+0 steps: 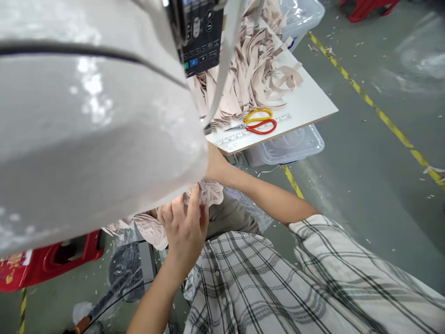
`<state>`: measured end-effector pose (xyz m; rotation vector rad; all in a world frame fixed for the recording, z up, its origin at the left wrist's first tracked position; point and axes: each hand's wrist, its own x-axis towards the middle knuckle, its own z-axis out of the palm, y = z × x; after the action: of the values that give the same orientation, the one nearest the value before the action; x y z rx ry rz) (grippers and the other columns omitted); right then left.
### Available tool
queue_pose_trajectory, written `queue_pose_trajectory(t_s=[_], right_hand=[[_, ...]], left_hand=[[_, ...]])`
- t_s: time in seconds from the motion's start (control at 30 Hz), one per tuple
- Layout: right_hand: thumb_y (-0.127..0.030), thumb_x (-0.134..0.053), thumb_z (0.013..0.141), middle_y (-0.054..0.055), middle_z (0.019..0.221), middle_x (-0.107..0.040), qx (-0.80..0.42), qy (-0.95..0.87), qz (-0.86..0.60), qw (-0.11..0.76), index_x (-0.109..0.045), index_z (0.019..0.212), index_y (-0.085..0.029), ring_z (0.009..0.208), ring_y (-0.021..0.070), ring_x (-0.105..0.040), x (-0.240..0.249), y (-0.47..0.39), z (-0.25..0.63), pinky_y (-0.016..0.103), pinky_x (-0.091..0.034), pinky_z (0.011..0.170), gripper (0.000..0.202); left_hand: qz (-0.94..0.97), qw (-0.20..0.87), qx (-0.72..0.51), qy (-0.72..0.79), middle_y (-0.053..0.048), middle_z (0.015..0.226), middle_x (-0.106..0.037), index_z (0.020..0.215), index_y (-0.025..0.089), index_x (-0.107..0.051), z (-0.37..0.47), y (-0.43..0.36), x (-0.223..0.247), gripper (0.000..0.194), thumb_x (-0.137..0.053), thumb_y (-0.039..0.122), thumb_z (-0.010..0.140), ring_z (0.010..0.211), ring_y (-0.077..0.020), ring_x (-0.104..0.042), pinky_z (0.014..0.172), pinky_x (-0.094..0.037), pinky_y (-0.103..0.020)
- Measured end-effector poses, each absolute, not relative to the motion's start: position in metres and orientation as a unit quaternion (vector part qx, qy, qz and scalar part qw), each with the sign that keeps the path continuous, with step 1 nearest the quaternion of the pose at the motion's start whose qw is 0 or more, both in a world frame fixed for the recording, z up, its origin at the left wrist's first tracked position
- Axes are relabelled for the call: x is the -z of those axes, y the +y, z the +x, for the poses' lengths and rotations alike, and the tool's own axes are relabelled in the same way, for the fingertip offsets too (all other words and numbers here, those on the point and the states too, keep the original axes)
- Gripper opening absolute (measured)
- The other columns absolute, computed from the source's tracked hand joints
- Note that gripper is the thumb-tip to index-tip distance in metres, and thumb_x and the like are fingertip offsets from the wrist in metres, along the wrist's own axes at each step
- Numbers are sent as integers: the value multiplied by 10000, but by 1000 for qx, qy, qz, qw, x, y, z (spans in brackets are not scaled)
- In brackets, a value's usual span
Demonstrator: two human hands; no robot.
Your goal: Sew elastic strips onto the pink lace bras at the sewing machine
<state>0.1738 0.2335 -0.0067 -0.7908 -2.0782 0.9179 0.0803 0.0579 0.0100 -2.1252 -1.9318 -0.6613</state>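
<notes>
Below the edge of the big white machine head, my left hand has its fingers bent over pale pink lace fabric and grips it. The lace shows on both sides of this hand, with another part hanging at its left. My right hand reaches in from the right, close to the table corner; the machine head covers its fingers, so what they touch is hidden.
A white side table bears beige fabric strips, a ruler and red-and-yellow scissors. A control panel is above. Clear plastic boxes sit beneath the table. A red stool stands lower left.
</notes>
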Motion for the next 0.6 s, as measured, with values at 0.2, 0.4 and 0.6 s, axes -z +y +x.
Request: queue_pose_trajectory(t_s=[0.2,0.4,0.6], right_hand=[[-137,-498,780,50,1029,-633,-359,-792,-301,390,-568,918,-198,953,196,-578,12,235,174,294,-458,826,166],[-137,-510,766,43,1043,-622,-366,-791,-294,393,-542,887,-203,932,177,-568,10,235,175,271,-433,803,141],[-172,-534,801,35,1036,-598,-354,-799,-299,384,-562,915,-207,904,169,-552,13,234,175,269,-418,777,123]], left_hand=[[-703,101,279,-646,-212,1302,-591,1370,180,-553,74,51,-7,535,-694,264,860,1211,-336,-549,1038,-369,-477],[-667,79,329,-664,-193,1233,-604,1293,162,-564,62,50,-4,415,-639,250,895,1225,-311,-543,1041,-396,-471],[-598,-25,372,-710,-163,1288,-592,1288,187,-567,54,52,2,348,-517,347,984,1264,-272,-516,1085,-386,-439]])
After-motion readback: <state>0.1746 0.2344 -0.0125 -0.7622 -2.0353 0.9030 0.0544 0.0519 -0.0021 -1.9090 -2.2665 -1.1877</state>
